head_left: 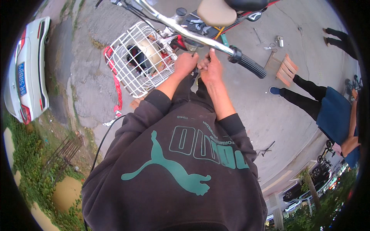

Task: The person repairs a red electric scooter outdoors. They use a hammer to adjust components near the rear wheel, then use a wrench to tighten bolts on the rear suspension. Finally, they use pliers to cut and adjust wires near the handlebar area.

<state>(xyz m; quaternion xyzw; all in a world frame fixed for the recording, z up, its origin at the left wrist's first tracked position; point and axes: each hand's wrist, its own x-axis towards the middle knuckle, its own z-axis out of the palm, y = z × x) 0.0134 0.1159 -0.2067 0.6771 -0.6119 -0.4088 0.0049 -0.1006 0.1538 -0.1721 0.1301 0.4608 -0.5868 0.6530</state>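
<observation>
My left hand [186,64] is closed in a fist just below the chrome handlebar [169,22] of a two-wheeler, close to the white wire basket [133,94]. Beside it, my right hand [212,71] has its fingers curled in and its thumb pointing up, near the underside of the bar. Both hands meet around something small and dark at the front of the bike; the fingers cover it, so I cannot make out what it is. To the right of them, the black rubber grip [251,66] points outward. The basket holds a rounded beige thing [149,51] and something dark.
A beige seat [216,13] lies beyond the handlebar. On the ground are a T-shaped tool [259,36], a metal can [280,41] and a slatted folding seat [286,70]. A person in blue [335,113] is at right. A white car [34,69] stands left.
</observation>
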